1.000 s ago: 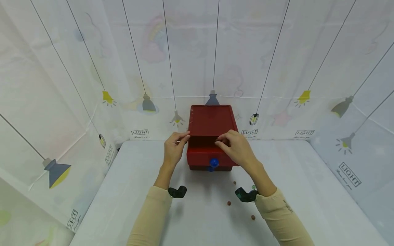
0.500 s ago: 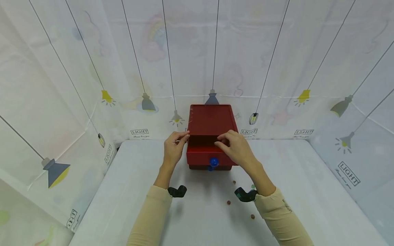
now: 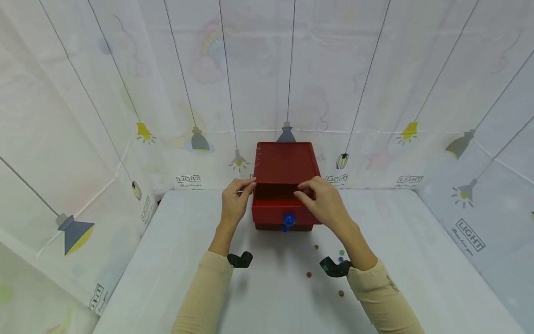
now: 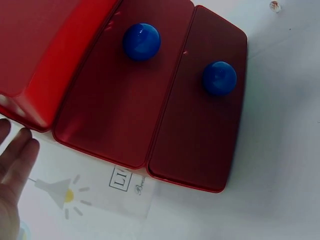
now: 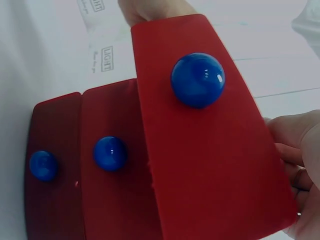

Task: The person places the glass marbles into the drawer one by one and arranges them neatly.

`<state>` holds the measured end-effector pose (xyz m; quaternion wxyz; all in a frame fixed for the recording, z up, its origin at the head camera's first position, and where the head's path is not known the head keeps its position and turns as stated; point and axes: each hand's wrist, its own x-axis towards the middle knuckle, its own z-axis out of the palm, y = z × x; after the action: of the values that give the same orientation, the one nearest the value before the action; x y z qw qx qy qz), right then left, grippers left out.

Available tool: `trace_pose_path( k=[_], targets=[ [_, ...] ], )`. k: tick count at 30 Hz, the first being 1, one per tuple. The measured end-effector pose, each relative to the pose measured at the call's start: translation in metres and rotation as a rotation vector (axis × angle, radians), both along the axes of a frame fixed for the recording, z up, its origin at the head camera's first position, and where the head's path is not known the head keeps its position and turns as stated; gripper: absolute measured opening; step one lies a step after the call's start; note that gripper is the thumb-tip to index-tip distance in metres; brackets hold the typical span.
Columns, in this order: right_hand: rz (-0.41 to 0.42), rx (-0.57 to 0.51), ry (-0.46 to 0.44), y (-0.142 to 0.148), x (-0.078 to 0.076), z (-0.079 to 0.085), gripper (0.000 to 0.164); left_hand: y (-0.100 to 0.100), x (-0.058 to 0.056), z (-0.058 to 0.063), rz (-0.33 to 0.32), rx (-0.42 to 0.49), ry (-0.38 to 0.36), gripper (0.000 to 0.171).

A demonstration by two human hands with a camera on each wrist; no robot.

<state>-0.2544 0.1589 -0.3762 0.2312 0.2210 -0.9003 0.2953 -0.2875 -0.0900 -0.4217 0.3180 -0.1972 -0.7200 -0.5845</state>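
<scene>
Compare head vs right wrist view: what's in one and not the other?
Only head: the red cabinet's flat top, the small balls lying on the white table, and the forearms in pale sleeves.

Only right wrist: the bottom drawer's blue knob, making three knobs in view; head shows just two.

Both: the pulled-out top drawer with its blue knob, the left hand and right hand on either side, and LIGHT lettering on the backdrop.

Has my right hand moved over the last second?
Yes, slightly: in the head view, the right hand has shifted rightward against the cabinet.
</scene>
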Motion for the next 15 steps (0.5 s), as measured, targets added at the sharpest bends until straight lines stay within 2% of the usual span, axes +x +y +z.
trace_pose_path(
  k=[15],
  targets=[
    [0.018,-0.037,0.022,0.006,0.014,0.006,0.021,0.001,0.001,0.000,0.025,0.000,-0.021,0.017]
  ],
)
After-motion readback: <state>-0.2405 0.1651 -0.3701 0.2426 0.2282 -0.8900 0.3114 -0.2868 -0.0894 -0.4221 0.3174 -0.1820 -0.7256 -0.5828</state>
